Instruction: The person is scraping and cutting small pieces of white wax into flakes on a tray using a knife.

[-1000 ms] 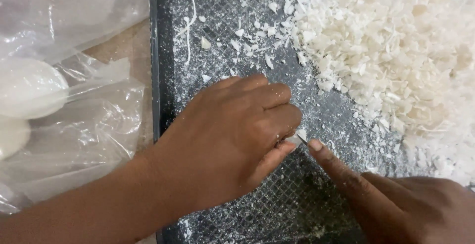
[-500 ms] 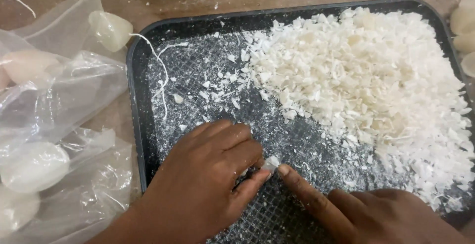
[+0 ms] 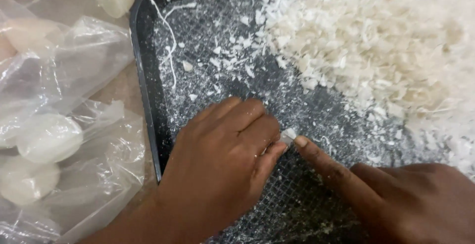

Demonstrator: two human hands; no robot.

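While left hand [image 3: 222,160] fingers pinch a white chip [image 3: 287,134], right hand [image 3: 396,199] seemingly presses it.

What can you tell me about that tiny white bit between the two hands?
The small white waxy chunk looks pale, solid and blocky, like the big heap of white flakes nearby. Only its top shows. It sits low over the dark textured tray, pinched at the fingertips of the left hand, while the right hand touches it with its pointing fingertip.
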